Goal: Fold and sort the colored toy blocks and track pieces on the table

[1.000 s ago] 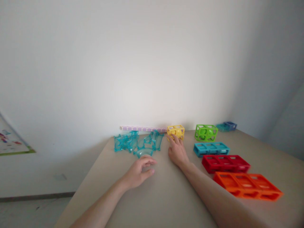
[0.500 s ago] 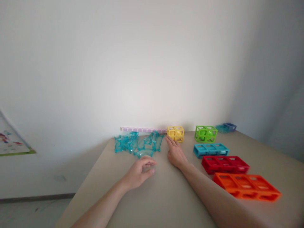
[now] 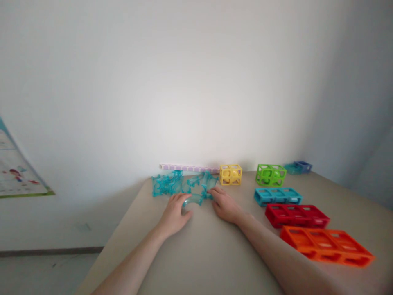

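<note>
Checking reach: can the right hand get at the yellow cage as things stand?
Probably yes: the right hand is close in front of the yellow cage, with only bare tabletop visible between them.

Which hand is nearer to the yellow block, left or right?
Right. The right hand is in front of the yellow block, apart from it; the left hand is farther off to its left, by the curved teal piece.

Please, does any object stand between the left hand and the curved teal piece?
Nothing visible does. The left hand is right at the left end of the curved teal piece; whether it touches is hard to tell. The other teal pieces lie mostly beyond, and the right hand is on the far side, to the right.
</note>
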The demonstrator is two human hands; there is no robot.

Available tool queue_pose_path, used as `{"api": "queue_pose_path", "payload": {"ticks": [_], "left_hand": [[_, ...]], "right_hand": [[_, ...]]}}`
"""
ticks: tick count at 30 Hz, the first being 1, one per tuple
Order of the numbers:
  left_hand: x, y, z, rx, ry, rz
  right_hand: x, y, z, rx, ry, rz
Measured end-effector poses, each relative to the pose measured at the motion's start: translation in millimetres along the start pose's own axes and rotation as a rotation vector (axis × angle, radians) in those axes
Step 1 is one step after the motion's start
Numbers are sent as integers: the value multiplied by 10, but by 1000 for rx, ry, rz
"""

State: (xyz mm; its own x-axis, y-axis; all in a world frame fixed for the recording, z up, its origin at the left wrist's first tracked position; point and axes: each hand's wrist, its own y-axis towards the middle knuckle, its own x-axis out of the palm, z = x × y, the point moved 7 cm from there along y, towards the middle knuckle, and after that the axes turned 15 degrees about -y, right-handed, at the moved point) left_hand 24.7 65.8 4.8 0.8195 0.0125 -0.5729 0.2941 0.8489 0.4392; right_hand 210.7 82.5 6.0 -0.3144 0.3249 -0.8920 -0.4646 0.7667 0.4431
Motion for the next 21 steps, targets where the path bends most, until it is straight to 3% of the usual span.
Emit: {"api": "queue_pose_path", "payload": {"ticks": [11, 21], "left_hand": [[8, 12, -23, -117, -39, -16], [-83, 16, -80, -264, -107, 75]], "right_hand": [[-113, 28, -15, 54, 90, 50], [-190, 16, -42, 62, 152, 111]]}}
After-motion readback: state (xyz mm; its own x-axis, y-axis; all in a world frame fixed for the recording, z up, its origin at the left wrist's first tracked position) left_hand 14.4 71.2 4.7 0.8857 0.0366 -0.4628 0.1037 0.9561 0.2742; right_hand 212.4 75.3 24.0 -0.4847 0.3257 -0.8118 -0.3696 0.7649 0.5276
